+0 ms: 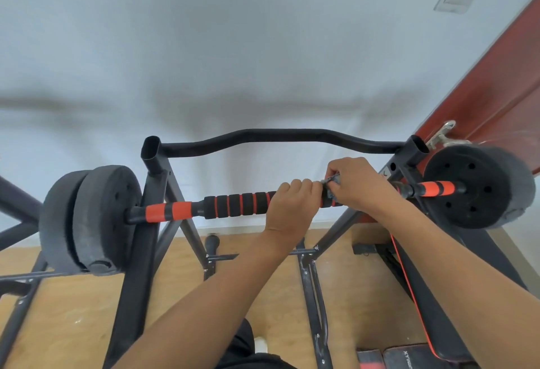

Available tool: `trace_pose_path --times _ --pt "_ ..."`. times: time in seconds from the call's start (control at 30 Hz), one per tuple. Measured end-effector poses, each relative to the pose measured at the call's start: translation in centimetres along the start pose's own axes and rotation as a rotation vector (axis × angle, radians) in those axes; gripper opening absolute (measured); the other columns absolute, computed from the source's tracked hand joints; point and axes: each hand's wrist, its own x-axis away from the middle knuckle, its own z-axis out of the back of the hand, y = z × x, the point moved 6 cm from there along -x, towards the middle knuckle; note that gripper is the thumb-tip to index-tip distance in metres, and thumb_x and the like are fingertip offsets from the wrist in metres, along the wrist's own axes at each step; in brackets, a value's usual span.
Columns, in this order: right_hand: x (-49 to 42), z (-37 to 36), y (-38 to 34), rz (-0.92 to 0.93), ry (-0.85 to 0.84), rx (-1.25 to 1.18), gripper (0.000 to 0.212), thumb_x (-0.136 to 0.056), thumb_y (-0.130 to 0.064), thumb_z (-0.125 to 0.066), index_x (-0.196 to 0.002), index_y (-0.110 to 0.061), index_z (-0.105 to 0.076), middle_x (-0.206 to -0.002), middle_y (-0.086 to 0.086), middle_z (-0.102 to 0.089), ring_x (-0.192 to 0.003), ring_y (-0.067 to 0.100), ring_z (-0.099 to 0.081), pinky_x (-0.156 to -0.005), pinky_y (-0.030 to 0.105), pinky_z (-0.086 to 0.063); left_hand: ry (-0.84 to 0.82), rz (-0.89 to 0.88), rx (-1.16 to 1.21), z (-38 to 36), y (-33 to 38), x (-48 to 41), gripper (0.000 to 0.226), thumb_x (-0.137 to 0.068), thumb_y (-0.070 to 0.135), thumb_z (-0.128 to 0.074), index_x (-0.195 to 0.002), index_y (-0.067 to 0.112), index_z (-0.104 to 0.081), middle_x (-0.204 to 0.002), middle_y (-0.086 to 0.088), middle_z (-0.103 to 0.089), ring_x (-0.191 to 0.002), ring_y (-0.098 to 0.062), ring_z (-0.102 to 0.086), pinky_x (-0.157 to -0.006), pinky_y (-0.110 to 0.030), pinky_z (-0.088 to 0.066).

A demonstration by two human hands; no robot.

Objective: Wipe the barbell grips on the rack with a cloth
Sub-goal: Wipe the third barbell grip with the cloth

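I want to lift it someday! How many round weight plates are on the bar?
3 that I can see: two weight plates side by side on the left end, one on the right end. More might hide behind that one.

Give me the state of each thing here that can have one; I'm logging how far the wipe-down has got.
Barbell: resting across the rack, plates on both ends.
Cloth: bunched around the grip, mostly hidden under the right hand.
Left hand: closed around the foam grip.
Right hand: closed on the cloth.
Rack: upright, holding the barbell.
Door: open or shut, cannot tell.
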Motion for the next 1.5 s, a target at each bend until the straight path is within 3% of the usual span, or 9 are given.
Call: trace_pose_path --times 0.2,0.33,0.6,0.77,0.93,1.07,1.27,1.4,1.5 --pt "0.8 0.3 0.6 -0.010 -0.021 -0.072 0.002 -0.094 -0.024 -0.064 -0.094 -0.024 -0.066 -0.097 -0.001 -0.067 -0.085 0.014 -0.060 -0.067 0.020 -0.041 -0.529 0.102 0.212 1.1 -0.4 -3.2 0.036 -0.089 0.040 -0.072 -0.110 0.018 -0.052 -0.086 0.001 -0.051 -0.069 -0.017 -0.051 -0.065 -0.031 -0.040" --pt "1.0 0.2 0.5 -0.005 -0.040 -0.054 0.001 -0.094 -0.023 -0.065 -0.093 -0.024 -0.065 -0.097 0.000 -0.067 -0.083 0.014 -0.060 -0.060 0.014 -0.036 -0.884 0.124 0.349 0.2 -1.3 -3.7 0.022 -0.090 0.037 -0.066 -0.093 0.017 -0.058 -0.068 0.006 -0.060 -0.058 -0.012 -0.060 -0.059 -0.026 -0.043" --pt "0.6 -0.8 0.2 -0.032 -0.046 -0.024 0.008 -0.094 -0.014 -0.063 -0.097 -0.019 -0.068 -0.099 0.001 -0.067 -0.086 0.016 -0.061 -0.070 0.021 -0.045 -0.205 -0.035 -0.103 0.4 0.9 0.2 0.023 -0.082 0.011 -0.071 -0.073 0.021 -0.053 -0.058 0.003 -0.036 -0.052 -0.017 -0.028 -0.051 -0.029 -0.024" --pt "1.3 -0.3 -0.1 -0.008 -0.047 -0.015 0.009 -0.096 -0.016 -0.061 -0.099 -0.018 -0.068 -0.101 0.003 -0.067 -0.088 0.017 -0.062 -0.078 0.028 -0.054 -0.501 0.078 0.140 1.2 1.0 -1.2 0.029 -0.093 0.037 -0.067 -0.109 0.018 -0.051 -0.078 0.003 -0.051 -0.065 -0.015 -0.050 -0.062 -0.030 -0.038" --pt "2.1 0.0 0.2 -0.017 -0.075 -0.046 0.005 -0.094 -0.020 -0.065 -0.097 -0.018 -0.070 -0.099 0.002 -0.068 -0.085 0.017 -0.063 -0.075 0.027 -0.053 -0.981 0.161 0.379 0.1 -1.0 -2.0 0.025 -0.087 0.038 -0.067 -0.099 0.018 -0.058 -0.070 0.004 -0.065 -0.060 -0.013 -0.065 -0.067 -0.028 -0.054" --pt "2.6 -0.4 0.7 -0.048 -0.097 -0.037 0.012 -0.091 -0.012 -0.066 -0.089 -0.023 -0.062 -0.093 0.001 -0.065 -0.077 0.012 -0.058 -0.061 0.019 -0.045 -0.733 0.073 0.214 0.8 0.1 -1.1 0.016 -0.094 0.032 -0.064 -0.101 0.019 -0.059 -0.068 0.003 -0.049 -0.066 -0.019 -0.060 -0.071 -0.032 -0.056" --pt "2.1 -1.0 -0.1 -0.034 -0.129 -0.013 0.011 -0.090 -0.009 -0.068 -0.099 -0.017 -0.068 -0.097 0.002 -0.066 -0.085 0.017 -0.063 -0.071 0.024 -0.053 -0.327 -0.020 -0.009 1.9 1.0 0.9 0.039 -0.065 0.010 -0.080 -0.066 0.021 -0.042 -0.055 0.003 -0.019 -0.045 -0.016 -0.022 -0.048 -0.027 -0.017" --pt "0.5 -0.6 0.6 -0.007 -0.097 -0.095 0.009 -0.093 -0.017 -0.066 -0.085 -0.021 -0.069 -0.081 -0.008 -0.064 -0.077 0.013 -0.064 -0.058 0.012 -0.041 -0.265 -0.035 0.039 2.4 1.5 1.8 0.024 -0.079 0.015 -0.074 -0.076 0.018 -0.050 -0.063 0.001 -0.029 -0.052 -0.017 -0.027 -0.048 -0.030 -0.024" --pt "-0.6 1.2 2.6 -0.046 0.025 -0.178 0.013 -0.094 -0.021 -0.064 -0.084 -0.019 -0.072 -0.081 -0.007 -0.067 -0.072 0.012 -0.067 -0.069 0.023 -0.055 -0.288 0.027 0.211 3.1 2.1 2.5 0.019 -0.087 0.030 -0.066 -0.093 0.016 -0.053 -0.074 0.001 -0.044 -0.061 -0.018 -0.041 -0.054 -0.033 -0.044"
